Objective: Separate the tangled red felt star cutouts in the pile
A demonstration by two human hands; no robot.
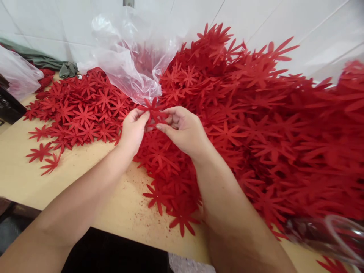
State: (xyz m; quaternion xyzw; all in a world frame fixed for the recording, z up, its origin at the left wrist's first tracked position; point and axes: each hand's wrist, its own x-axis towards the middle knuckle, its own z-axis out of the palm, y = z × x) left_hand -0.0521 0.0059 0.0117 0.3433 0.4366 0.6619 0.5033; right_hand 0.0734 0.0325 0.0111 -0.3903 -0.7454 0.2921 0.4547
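Pinching red flower cutout [153, 110] two-handed

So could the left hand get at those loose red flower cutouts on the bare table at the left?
Probably yes: the loose cutouts lie on open table beside the left hand, nothing between, though it grips a red cutout.

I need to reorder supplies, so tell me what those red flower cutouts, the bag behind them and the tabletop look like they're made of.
Red flower cutouts: likely felt or thin foam, matte and soft-edged, with red crumbs shed on the table. The one held between left hand and right hand stays flat.
Bag: thin clear plastic film, glossy and crinkled.
Tabletop: pale wood or wood laminate, smooth; grain is too faint to say which.
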